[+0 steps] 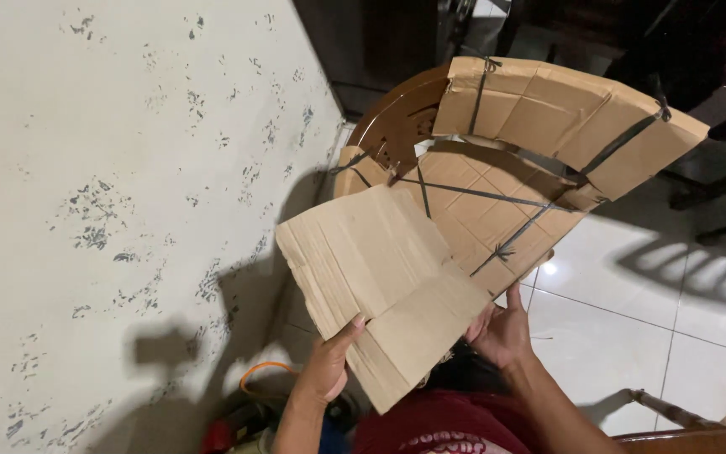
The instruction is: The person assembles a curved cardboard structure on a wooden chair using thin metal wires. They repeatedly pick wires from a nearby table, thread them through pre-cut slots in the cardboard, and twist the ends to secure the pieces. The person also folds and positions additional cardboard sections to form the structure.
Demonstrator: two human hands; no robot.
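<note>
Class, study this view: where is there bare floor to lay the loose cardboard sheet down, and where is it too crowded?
Free: the white tiled floor right of the right hand, between the cardboard-wrapped chair and the wooden edge at the bottom. Crowded: below the left hand holding the cardboard sheet, where an orange cable and clutter lie beside the wall.

Bare forearms, no sleeves; left hand [327,367], right hand [503,334] ungloved; dark red garment, pale pattern.

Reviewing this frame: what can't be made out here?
- Head view: the right hand fingers are hidden behind the loose cardboard sheet.
- The left hand palm is hidden under that sheet.
- The wrapped chair legs are hidden by cardboard.
- The items near the orange cable are too dark.
</note>
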